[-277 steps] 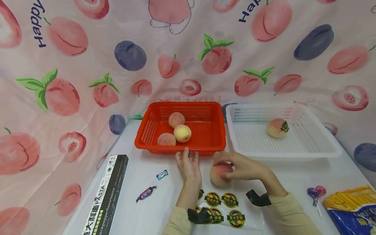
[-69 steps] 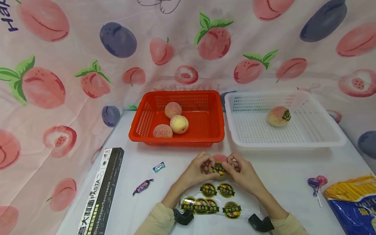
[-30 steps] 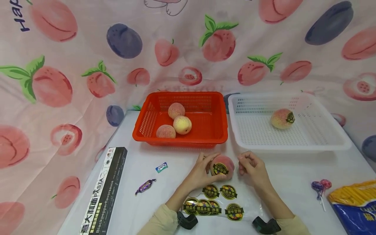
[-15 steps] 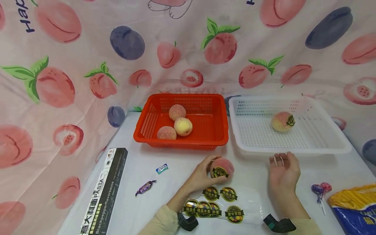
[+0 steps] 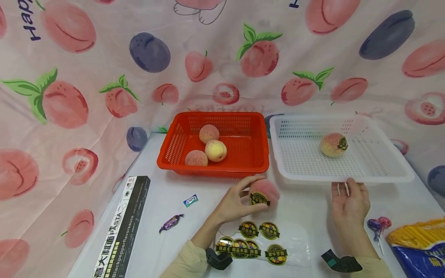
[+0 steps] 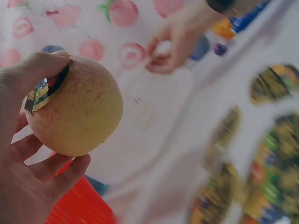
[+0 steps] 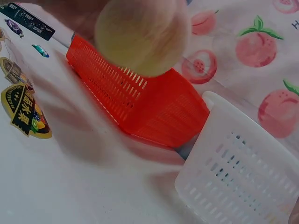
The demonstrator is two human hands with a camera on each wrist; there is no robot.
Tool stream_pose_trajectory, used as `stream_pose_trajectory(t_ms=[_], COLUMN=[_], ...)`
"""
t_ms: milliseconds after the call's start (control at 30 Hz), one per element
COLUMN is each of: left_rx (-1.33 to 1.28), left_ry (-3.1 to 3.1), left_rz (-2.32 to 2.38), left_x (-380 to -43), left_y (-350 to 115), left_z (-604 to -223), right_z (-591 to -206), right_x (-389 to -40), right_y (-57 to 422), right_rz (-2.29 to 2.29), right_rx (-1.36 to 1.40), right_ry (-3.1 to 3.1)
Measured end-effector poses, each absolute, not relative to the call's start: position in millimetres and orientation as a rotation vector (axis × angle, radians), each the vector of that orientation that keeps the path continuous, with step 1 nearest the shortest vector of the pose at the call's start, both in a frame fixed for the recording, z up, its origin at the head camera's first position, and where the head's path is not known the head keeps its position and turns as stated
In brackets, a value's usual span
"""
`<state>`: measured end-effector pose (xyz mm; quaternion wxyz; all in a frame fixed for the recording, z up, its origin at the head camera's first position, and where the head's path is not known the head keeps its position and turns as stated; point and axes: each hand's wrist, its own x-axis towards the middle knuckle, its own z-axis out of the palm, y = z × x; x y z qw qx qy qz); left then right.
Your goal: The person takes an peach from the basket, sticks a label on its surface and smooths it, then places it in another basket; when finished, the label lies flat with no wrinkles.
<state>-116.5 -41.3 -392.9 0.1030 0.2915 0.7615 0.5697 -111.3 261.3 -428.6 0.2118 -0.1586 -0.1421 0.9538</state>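
Observation:
My left hand holds a pink-yellow peach between thumb and fingers. Stuck on its near side is a black-and-gold fruit sticker; in the left wrist view the thumb lies over part of the sticker. The right wrist view has the peach raised over the white table. At the front rim of the white basket my right hand grips, palm up, thumb at the rim and fingertips hidden beneath it. Inside that basket sits another stickered peach.
A red basket with 3 peaches stands left of the white one. Nearer lie a clear sticker sheet, wrapped candies, a pasta box, lollipops and a blue-yellow bag.
The sticker came to lie on the peach under both hands. Since then my right hand has left the peach and moved right to the white basket's rim; my left hand has raised the peach slightly.

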Motion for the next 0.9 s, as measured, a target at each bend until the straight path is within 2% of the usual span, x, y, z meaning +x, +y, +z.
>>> stream_pose_trajectory(t_ms=[400, 900], left_rx=[1.01, 1.048], left_ry=[2.325, 2.153], left_rz=[1.834, 1.844], left_x=[-150.6, -209.7], left_y=[-15.6, 43.0], left_z=[-337.5, -312.8], right_z=[-431.1, -431.1], right_x=[-114.8, -113.6], right_y=[264.0, 265.2], right_rz=[2.562, 2.575], right_rx=[-0.562, -0.557], right_ry=[-0.468, -0.434])
